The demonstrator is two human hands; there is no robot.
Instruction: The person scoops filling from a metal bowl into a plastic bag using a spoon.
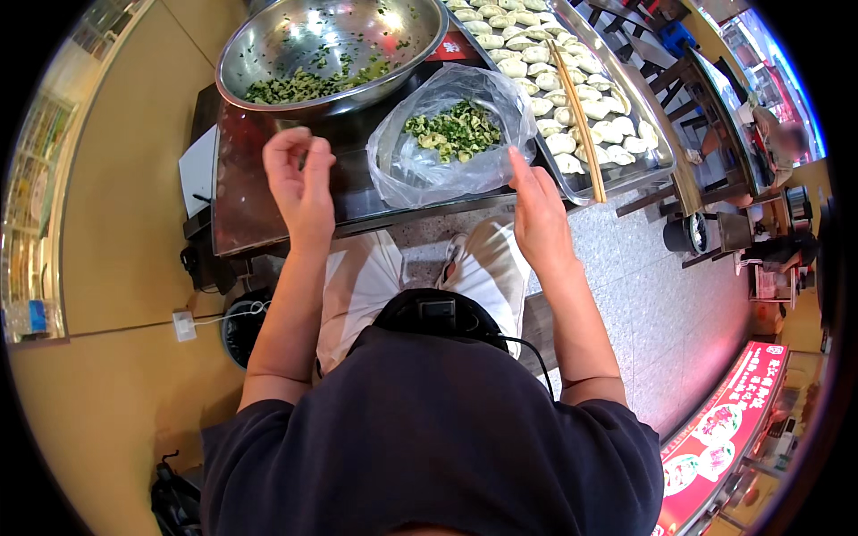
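Note:
A clear plastic bag [395, 175] lies spread on the dark table [251, 194], its mouth wide, with chopped green vegetable [459, 132] inside. My right hand [541, 214] is at the bag's right edge, fingers extended; whether it touches the plastic is unclear. My left hand [301, 181] is raised left of the bag, fingers curled and thumb apart, holding nothing visible. Beyond it stands a large stainless steel bowl [335, 102] with more chopped greens at its bottom and bits stuck to its wall. To the right, a metal tray [647, 171] holds rows of dumplings [562, 143], with wooden chopsticks [580, 127] lying across them.
A yellow wall [127, 167] with a white plug and cable runs along the left. Below the table's left end is a lined bin [241, 328]. Wooden tables, stools and a black bucket [685, 233] stand at right, where a person [781, 144] sits. A red lit sign [724, 435] is lower right.

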